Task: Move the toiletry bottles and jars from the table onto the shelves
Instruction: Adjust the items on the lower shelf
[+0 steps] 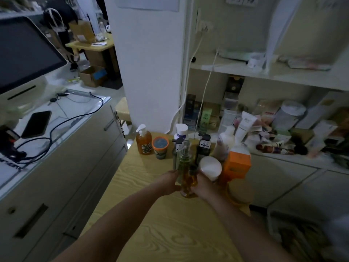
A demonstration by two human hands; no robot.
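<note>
My left hand [168, 183] and my right hand [203, 188] are both wrapped around bottles near the middle of the yellow wood-grain table [151, 224]: left on the tall clear pump bottle of greenish liquid [183, 161], right on the short amber glass bottle with a dark cap [188, 183]. Whether their bases are clear of the tabletop, I cannot tell.

The two bottles touch; part them before lifting. Lift straight up, upright. The white round-lidded jar [210, 167] and orange carton [237, 164] stand just beside my right hand, so avoid knocking them. Carry toward the cluttered white shelves [283, 76] beyond the table's right edge; find bare space first.
</note>
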